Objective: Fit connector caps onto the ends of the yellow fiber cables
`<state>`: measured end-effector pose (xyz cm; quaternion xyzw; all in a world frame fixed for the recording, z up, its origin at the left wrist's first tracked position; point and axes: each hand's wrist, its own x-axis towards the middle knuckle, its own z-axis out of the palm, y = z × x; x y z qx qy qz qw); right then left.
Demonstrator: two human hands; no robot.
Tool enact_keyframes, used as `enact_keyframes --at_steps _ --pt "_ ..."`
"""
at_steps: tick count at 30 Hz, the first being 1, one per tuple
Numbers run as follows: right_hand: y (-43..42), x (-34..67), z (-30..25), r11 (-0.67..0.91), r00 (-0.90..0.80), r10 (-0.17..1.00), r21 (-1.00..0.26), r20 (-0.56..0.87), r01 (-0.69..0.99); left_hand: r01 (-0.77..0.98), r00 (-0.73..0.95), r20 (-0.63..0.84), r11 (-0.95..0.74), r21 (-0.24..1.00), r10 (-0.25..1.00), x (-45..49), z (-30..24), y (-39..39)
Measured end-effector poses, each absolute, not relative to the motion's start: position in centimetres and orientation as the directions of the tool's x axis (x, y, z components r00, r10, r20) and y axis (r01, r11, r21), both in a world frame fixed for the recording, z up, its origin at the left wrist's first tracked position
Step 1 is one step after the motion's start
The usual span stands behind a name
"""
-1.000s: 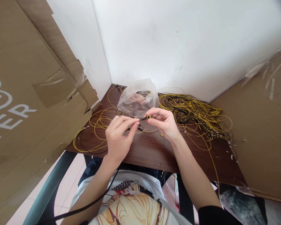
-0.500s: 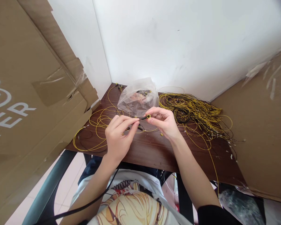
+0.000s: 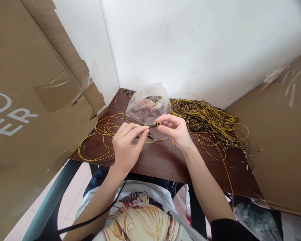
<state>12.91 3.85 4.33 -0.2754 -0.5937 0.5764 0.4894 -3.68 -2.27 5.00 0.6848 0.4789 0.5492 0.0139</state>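
Note:
Between my two hands, above the table's middle, is a small black cable connector point(image 3: 153, 126) with a yellow ring-shaped end point(image 3: 159, 124). My left hand point(image 3: 129, 142) pinches its thin black tail between thumb and fingertips. Thumb and forefinger of my right hand point(image 3: 174, 130) close on the yellow end. More black connectors with yellow parts point(image 3: 150, 135) lie on the table just beneath. A thin yellow cable point(image 3: 107, 129) loops on the table left of my left hand.
A clear plastic bag point(image 3: 149, 103) with small parts stands behind my hands. A large bundle of yellow and black cables point(image 3: 205, 117) lies at the right on the brown table point(image 3: 160, 160). Cardboard sheets point(image 3: 50, 83) flank both sides; a white wall point(image 3: 185, 53) rises behind.
Almost nothing differs. Both hands keep the same hold on the connector, and its yellow end has tilted or shifted very slightly.

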Motion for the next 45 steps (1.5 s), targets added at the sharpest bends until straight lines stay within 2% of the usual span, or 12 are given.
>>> enact_keyframes --at_steps 7,14,24,28,33,39,42,45 --pt "3.7 12.7 4.4 0.195 -0.354 0.898 -0.957 0.263 -0.216 0.651 -0.054 0.723 -0.525 0.548 0.689 -3.5 4.8 -2.2" --pt "3.6 12.3 4.1 0.187 -0.452 0.86 -0.971 0.235 -0.148 0.681 0.009 0.706 -0.521 0.514 0.708 -3.8 4.5 -1.7" --pt "3.6 11.8 3.7 0.493 -0.443 0.801 -0.864 0.403 0.105 0.809 0.102 0.588 -0.411 0.42 0.802 -4.7 4.1 -1.6" --pt "3.6 11.7 3.3 0.411 -0.435 0.836 -0.906 0.333 0.097 0.841 0.126 0.607 -0.409 0.354 0.785 -4.8 4.3 -1.7" --pt "3.7 11.7 3.1 0.265 -0.394 0.887 -0.964 0.24 0.008 0.869 0.15 0.623 -0.403 0.287 0.768 -4.8 4.3 -1.8" --pt "3.6 11.4 3.3 0.113 -0.412 0.902 -0.991 0.133 -0.072 0.857 0.125 0.659 -0.416 0.305 0.742 -4.6 3.8 -1.3" --pt "3.7 11.3 3.0 0.148 -0.405 0.899 -0.986 0.165 -0.074 0.826 0.131 0.661 -0.45 0.339 0.739 -4.5 3.6 -1.0" --pt "3.9 11.3 2.8 0.287 -0.395 0.883 -0.958 0.253 0.026 0.815 0.131 0.617 -0.439 0.379 0.776 -4.3 3.6 -0.8"
